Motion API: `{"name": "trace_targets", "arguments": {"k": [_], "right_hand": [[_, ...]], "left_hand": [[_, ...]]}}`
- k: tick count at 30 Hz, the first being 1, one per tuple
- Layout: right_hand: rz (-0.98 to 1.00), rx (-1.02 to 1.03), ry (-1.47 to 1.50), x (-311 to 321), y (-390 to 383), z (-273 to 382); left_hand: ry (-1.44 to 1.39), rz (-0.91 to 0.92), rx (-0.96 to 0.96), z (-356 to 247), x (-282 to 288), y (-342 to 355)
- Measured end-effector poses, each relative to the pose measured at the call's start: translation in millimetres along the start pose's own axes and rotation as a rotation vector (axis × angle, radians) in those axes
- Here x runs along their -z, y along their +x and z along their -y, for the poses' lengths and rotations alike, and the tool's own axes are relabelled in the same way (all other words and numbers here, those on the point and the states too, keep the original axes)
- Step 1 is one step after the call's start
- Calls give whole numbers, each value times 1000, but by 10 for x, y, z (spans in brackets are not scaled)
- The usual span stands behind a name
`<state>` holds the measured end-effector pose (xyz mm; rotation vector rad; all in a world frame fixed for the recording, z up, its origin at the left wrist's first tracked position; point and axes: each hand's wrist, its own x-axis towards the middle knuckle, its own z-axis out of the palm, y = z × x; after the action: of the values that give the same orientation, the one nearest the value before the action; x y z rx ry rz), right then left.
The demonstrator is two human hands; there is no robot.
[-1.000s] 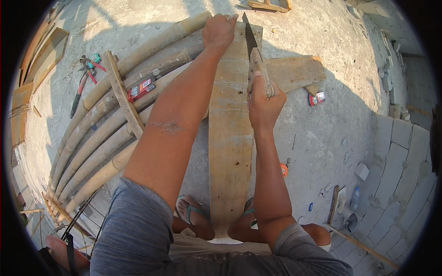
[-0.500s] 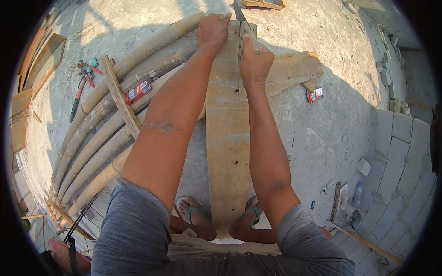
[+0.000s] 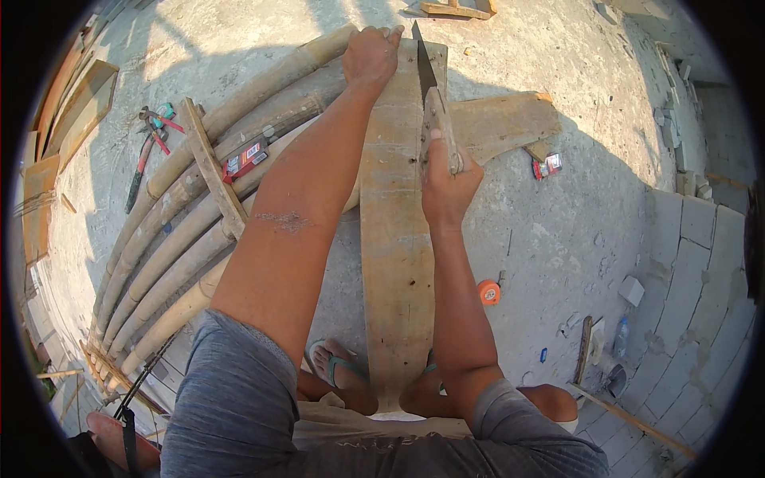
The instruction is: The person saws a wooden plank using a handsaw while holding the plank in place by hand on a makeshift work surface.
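Observation:
A long wooden plank (image 3: 397, 239) runs away from me between my feet, lying over another board (image 3: 506, 127) that sticks out to the right. My left hand (image 3: 371, 56) is closed on the plank's far left edge, its fingertips partly hidden. In my right hand (image 3: 451, 185) I grip the wooden handle (image 3: 437, 119) of a handsaw. Its dark blade (image 3: 425, 62) points away from me and lies along a lengthwise line in the plank, near the right side of the far end. Whether the teeth sit inside a cut, I cannot tell.
Left of the plank lie several bamboo poles (image 3: 171, 211), a crossing wooden batten (image 3: 211, 167) and a red box (image 3: 245, 162). Pincers (image 3: 155, 127) lie farther left. On the right are an orange tape measure (image 3: 488, 292), a small red-and-white pack (image 3: 547, 166) and a block wall (image 3: 689, 263).
My right hand has drawn the saw back toward me, so more of the blade shows. The orange tape measure has come into sight beside my right forearm. My left hand keeps its place.

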<state>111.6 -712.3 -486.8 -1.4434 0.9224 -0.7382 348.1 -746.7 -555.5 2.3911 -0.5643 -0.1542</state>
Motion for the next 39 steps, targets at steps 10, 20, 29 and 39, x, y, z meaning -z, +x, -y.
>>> {"name": "trace_targets", "arguments": {"k": [10, 20, 29, 39], "right_hand": [[-26, -5, -63, -106, 602, 31], [-33, 35, -113, -189, 787, 104], [-6, 95, -15, 148, -69, 39], [-39, 77, 33, 274, -536, 41]], "left_hand": [[-36, 37, 16, -275, 73, -25], [-207, 95, 124, -260, -37, 32], [-24, -54, -54, -166, -17, 52], [-1, -45, 2, -3, -47, 90]]}}
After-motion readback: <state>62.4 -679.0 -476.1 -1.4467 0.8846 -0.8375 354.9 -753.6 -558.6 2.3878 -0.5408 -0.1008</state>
